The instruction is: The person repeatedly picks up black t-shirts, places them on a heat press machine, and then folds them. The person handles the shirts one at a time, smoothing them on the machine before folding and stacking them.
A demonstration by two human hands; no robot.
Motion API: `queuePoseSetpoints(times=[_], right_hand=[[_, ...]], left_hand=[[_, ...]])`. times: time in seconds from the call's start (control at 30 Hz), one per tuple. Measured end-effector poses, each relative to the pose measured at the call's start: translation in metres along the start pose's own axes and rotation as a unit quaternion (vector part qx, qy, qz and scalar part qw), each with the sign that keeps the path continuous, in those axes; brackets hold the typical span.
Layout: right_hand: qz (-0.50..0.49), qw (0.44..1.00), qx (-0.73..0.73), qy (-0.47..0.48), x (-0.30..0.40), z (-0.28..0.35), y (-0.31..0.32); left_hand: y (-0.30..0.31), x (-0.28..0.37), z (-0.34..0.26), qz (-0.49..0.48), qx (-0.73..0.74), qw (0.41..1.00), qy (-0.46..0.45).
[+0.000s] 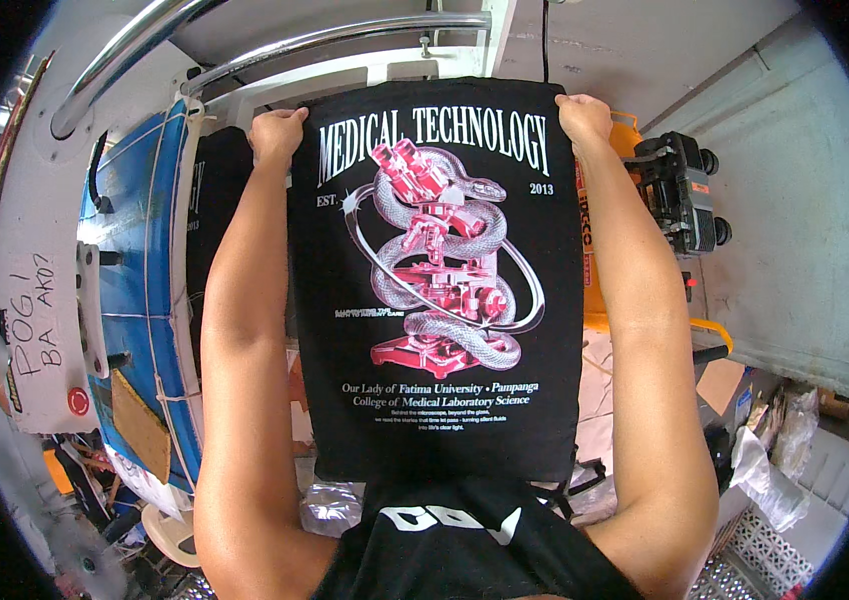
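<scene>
A black printed cloth (pixel 436 255) is spread out flat in front of me, reaching down to my own black shirt (pixel 424 555). Its print shows a pink microscope wrapped by a grey snake, with a silver ring around them and white lettering above and below. My left hand (pixel 277 135) pinches the cloth's upper left corner. At the upper right corner, my right hand (pixel 588 120) grips the cloth in the same way. Both arms are stretched forward. Whether anything supports the cloth from behind is hidden. Partly behind my left forearm is another black printed cloth (pixel 216 202).
Chrome rails (pixel 349 34) cross the top. Left are a blue panel (pixel 136 262) bound with cord and a white panel (pixel 42 195) with a red button (pixel 78 400). An orange machine (pixel 623 139) and black device (pixel 676 191) stand right, above clear plastic wrap (pixel 769 484).
</scene>
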State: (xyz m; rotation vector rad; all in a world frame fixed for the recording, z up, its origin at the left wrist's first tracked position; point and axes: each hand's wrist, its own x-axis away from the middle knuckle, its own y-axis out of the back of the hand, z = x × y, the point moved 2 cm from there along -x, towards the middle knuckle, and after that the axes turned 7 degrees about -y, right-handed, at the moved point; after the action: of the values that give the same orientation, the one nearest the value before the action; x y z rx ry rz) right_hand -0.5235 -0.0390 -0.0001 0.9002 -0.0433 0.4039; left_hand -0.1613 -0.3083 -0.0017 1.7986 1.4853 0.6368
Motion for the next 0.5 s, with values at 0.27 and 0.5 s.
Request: queuePoseSetpoints(times=[0.27, 0.5], right_hand=[[-0.088, 0.845, 0.140, 0.509, 0.117, 0.043, -0.061], [0.020, 0.901, 0.260, 0.347, 0.139, 0.075, -0.068]], left_hand=[[0.026, 0.091, -0.058, -0.068, -0.001, 0.906, -0.418], [0.232, 0.306, -0.081, 0.088, -0.041, 0.840, -0.535]])
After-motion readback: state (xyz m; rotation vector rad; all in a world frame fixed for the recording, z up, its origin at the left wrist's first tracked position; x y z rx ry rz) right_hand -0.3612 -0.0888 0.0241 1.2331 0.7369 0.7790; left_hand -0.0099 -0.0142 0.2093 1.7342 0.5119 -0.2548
